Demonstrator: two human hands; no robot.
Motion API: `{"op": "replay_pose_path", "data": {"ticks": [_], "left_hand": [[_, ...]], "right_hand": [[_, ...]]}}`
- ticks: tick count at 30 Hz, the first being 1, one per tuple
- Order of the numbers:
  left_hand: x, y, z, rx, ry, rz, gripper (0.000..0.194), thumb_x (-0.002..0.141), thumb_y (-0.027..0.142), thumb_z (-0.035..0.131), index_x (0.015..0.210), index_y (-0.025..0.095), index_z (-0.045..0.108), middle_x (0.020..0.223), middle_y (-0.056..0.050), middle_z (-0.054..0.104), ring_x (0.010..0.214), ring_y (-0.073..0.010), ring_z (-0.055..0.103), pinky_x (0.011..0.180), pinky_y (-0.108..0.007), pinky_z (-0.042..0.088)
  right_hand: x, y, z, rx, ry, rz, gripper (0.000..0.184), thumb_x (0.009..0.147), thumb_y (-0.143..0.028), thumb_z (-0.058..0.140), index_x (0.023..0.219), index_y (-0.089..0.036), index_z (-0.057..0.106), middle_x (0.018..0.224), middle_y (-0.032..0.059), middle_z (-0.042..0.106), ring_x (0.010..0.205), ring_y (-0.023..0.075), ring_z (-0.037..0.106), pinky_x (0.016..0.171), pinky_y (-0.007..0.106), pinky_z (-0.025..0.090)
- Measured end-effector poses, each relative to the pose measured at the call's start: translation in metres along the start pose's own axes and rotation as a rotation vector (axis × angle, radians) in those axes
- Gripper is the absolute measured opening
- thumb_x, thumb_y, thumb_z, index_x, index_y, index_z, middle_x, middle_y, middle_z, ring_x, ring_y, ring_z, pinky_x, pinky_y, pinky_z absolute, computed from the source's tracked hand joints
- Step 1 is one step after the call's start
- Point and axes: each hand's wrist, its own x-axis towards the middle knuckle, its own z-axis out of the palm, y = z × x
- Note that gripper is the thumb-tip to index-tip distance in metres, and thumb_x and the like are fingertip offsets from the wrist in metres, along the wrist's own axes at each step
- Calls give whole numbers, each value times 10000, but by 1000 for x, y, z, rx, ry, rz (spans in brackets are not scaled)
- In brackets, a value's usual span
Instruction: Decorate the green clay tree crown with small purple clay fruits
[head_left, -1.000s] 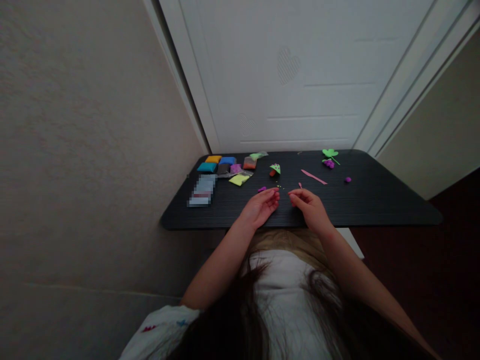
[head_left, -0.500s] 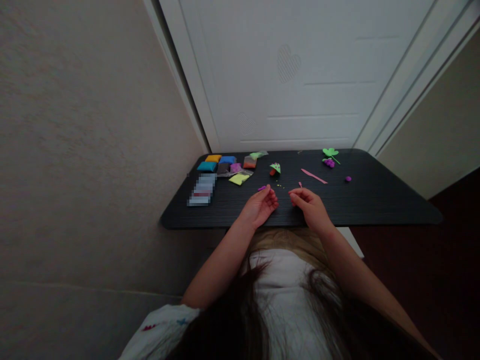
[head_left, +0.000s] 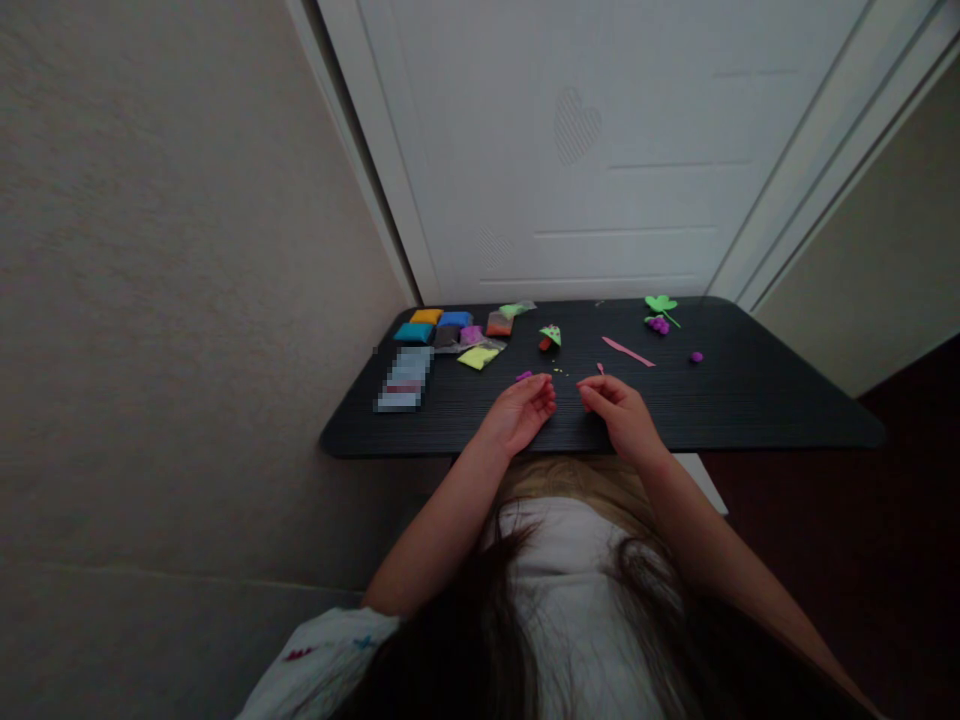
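Note:
My left hand [head_left: 521,412] rests at the table's near side, palm turned up, fingers loosely curled, the thumb apart from the palm. No object shows in it. Just beyond its thumb lies a small purple clay piece [head_left: 523,376]. Facing it, my right hand [head_left: 616,408] has thumb and index finger pinched together; anything between them is too small to make out. A small pink tool [head_left: 600,368] lies just past its knuckles. Tiny yellow clay bits [head_left: 556,370] are scattered beyond the gap between my hands. Behind them stands a green-capped clay mushroom [head_left: 550,338] with a red part below.
Coloured clay packets [head_left: 454,320] and a pixelated, blurred-out flat item [head_left: 405,380] occupy the left. On the right are a pink clay knife [head_left: 628,352], a purple clay ball [head_left: 697,357], a purple grape-like cluster [head_left: 658,326] and a green clover shape [head_left: 661,304]. A white door [head_left: 637,200] rises behind the table.
My left thumb has shifted right, toward the fingertips, uncovering more of the purple piece. The right hand stays where it was, still pinched.

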Motion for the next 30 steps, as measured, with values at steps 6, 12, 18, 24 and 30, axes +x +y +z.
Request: {"op": "replay_pose_path", "data": {"ticks": [6,12,18,24,30], "left_hand": [[1,0,-1,-5,2,-10,115,733,226,607,755,113,601,645,-6,617,616,-85,586,612,-222,452],[0,-1,-1,-5,-15,11,66,704,171,629,734,131,585,649,7,607,614,-81,582,609,-214,447],[0,-1,-1,0,-14,12,89,698,106,621,781,130,603,692,3,622,652,-81,592,633,-209,450],[1,0,-1,-8,10,-6,115,750,221,586,771,110,604,672,-12,624,640,-89,593,617,-220,454],[0,0,-1,-11,-7,8,66,712,180,624,732,134,582,647,10,606,616,-83,582,608,-214,443]], "right_hand": [[0,-1,0,-2,4,-1,222,705,-385,588,815,-195,618,705,-11,565,626,104,476,612,254,371],[-1,-1,0,-12,7,-1,239,705,-394,586,823,-189,616,714,-2,569,634,111,479,610,255,376],[0,-1,0,-13,-2,1,212,710,-372,591,817,-191,617,698,-12,561,629,103,471,607,245,368],[0,0,0,-12,2,-3,216,707,-381,588,811,-194,616,710,-13,568,623,101,471,611,249,369],[0,-1,0,-17,-5,-7,223,716,-386,578,821,-192,611,688,-10,545,628,108,467,606,249,370]]}}
